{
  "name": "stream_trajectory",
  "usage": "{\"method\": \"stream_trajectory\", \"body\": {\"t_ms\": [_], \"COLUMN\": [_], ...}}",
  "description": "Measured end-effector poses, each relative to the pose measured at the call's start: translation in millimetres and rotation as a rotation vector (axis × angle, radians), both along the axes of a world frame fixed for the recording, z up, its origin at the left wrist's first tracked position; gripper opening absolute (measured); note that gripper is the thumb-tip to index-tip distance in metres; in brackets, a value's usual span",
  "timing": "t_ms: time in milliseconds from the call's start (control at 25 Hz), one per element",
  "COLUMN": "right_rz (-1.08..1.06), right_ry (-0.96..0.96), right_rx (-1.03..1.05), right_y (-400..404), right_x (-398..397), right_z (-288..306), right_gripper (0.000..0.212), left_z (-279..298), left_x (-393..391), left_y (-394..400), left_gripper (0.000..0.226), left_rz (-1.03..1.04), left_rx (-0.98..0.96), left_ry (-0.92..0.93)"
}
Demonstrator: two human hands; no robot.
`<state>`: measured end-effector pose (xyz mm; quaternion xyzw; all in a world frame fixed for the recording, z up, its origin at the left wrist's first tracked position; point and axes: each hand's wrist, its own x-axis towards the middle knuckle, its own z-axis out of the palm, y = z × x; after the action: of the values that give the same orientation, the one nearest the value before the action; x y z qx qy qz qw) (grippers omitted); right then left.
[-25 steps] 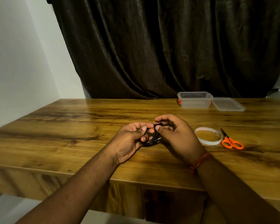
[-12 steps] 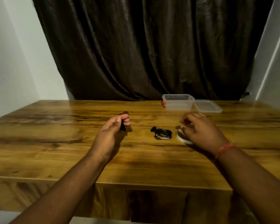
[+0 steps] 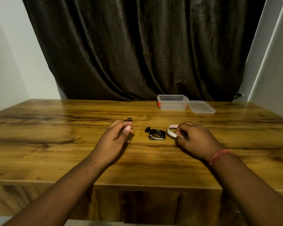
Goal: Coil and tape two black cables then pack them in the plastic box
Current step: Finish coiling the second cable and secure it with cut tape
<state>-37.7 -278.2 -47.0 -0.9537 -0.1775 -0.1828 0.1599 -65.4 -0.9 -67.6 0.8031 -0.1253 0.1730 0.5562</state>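
The left hand (image 3: 116,134) hovered just above the worktop (image 3: 55,128), its fingers curled inward and its thumb pressed toward the fingertips. A small black cable (image 3: 128,119) showed just past those fingertips; whether the hand pinched it or only lay beside it could not be told, since the fingers hid the contact. The left forearm reached in from the lower left, angled toward the middle of the worktop.

The right hand (image 3: 194,139) rested low on the worktop, knuckles up, its fingers and thumb closed around the near edge of a white tape roll (image 3: 171,130). The roll tilted up slightly on its far side. A red thread band (image 3: 219,154) circled the right wrist, and the right forearm came in from the lower right.

Between the two hands, touching neither, a coiled black cable (image 3: 156,134) lay flat on the worktop, just beside the tape roll.

At the far edge of the worktop stood a clear plastic box (image 3: 172,102), open, with an orange clip on its left side. Its lid (image 3: 201,107) lay flat just to the right of it. A dark curtain (image 3: 137,46) hung behind.
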Motion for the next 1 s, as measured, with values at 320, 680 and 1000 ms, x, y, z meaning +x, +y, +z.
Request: {"method": "stream_trajectory", "body": {"t_ms": [320,680,1000], "right_rz": [0.338,0.463,0.459], "right_ry": [-0.285,-0.325,-0.285], "right_rx": [-0.119,-0.117,-0.072], "right_y": [50.3,51.6,49.9], "right_x": [-21.5,-17.7,-18.6], "right_z": [-2.6,-8.4,-6.8], "right_gripper": [0.013,0.012,0.011], "left_z": [8.7,8.2,8.5], "left_x": [-13.8,-16.5,-18.7], "left_y": [-14.6,-14.8,-15.7], "left_gripper": [0.04,0.013,0.008], "left_rz": [0.126,0.12,0.118], "left_rx": [0.484,0.609,0.585], "left_ry": [-0.204,-0.315,-0.297]}}
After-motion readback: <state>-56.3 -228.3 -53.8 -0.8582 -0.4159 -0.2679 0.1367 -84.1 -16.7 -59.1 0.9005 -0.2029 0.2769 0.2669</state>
